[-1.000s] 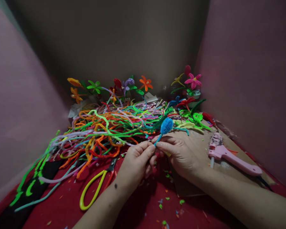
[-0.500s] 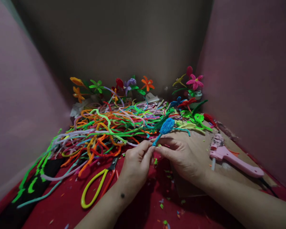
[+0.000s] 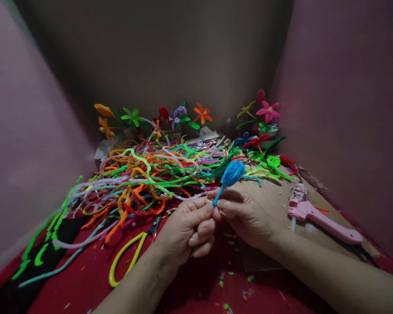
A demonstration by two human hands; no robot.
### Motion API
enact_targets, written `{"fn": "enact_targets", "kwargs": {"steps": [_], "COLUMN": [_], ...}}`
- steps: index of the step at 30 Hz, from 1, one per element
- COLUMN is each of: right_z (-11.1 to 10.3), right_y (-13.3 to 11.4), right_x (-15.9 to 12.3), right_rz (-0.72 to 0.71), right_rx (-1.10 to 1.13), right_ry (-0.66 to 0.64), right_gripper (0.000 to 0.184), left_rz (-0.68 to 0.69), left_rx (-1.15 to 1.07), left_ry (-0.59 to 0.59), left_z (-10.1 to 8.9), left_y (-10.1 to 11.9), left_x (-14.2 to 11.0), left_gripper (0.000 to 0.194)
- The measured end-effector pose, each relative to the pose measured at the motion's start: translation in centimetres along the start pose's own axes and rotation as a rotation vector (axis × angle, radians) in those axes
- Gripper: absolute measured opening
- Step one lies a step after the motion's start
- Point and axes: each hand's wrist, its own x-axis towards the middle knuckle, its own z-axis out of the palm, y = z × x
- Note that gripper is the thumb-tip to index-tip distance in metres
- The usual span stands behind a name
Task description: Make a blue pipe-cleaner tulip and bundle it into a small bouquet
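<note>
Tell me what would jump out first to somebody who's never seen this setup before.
Probably the big tangle of multicoloured pipe cleaners across the middle, with fuzzy flowers standing behind it. Next comes the bright blue bud near the centre, its stem held at the fingertips of the left hand and right hand. Off to the right, a pink glue gun lies on brown cardboard.

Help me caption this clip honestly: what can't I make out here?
Blue pipe-cleaner bud: in the head view, whether its stem runs past the pinch is hidden by the left hand and right hand.
Scissors: head view, blade tips hidden by the pipe-cleaner pile; second handle mostly hidden by the left forearm.
Scraps on the red cloth: head view, too small to identify.
Right forearm: head view, cut off by the right edge.
</note>
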Motion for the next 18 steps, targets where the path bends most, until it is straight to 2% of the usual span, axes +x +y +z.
{"fn": "enact_targets", "kwargs": {"steps": [3,4,6,7,9,11,13,15,18], "right_z": [-0.1,-0.2,-0.4,-0.5,-0.6,-0.6,-0.7,-0.7,-0.6], "right_y": [0.0,0.1,0.3,0.5,0.7,0.8,1.0,1.0,1.0], "right_x": [0.0,0.1,0.2,0.3,0.3,0.3,0.2,0.2,0.2], "right_rz": [-0.016,-0.03,-0.06,-0.07,-0.083,-0.094,-0.102,-0.1,-0.088], "right_rx": [-0.02,-0.026,-0.024,-0.015,0.002,-0.009,-0.048,-0.083,-0.083], "right_ry": [-0.018,-0.014,0.008,0.017,0.031,0.042,0.063,0.073,0.018], "right_gripper": [0.004,0.003,0.004,0.004,0.009,0.013,0.013,0.013,0.016], "left_rz": [-0.025,-0.03,0.02,0.092,0.328,0.592,0.702,0.711,0.629], "left_rx": [-0.002,0.058,0.318,0.507,0.94,1.32,1.552,1.594,1.417], "left_ry": [-0.053,-0.026,0.105,0.186,0.326,0.401,0.445,0.426,0.422], "left_z": [-0.1,-0.1,0.2,0.3,0.3,0.0,-0.5,-0.9,-0.7], "left_y": [0.0,0.0,-0.1,-0.2,-0.7,-1.3,-1.9,-2.1,-1.6], "left_x": [0.2,0.3,0.3,0.2,0.2,0.3,0.4,0.5,0.3], "left_gripper": [0.017,0.019,0.025,0.025,0.02,0.014,0.017,0.02,0.018]}}
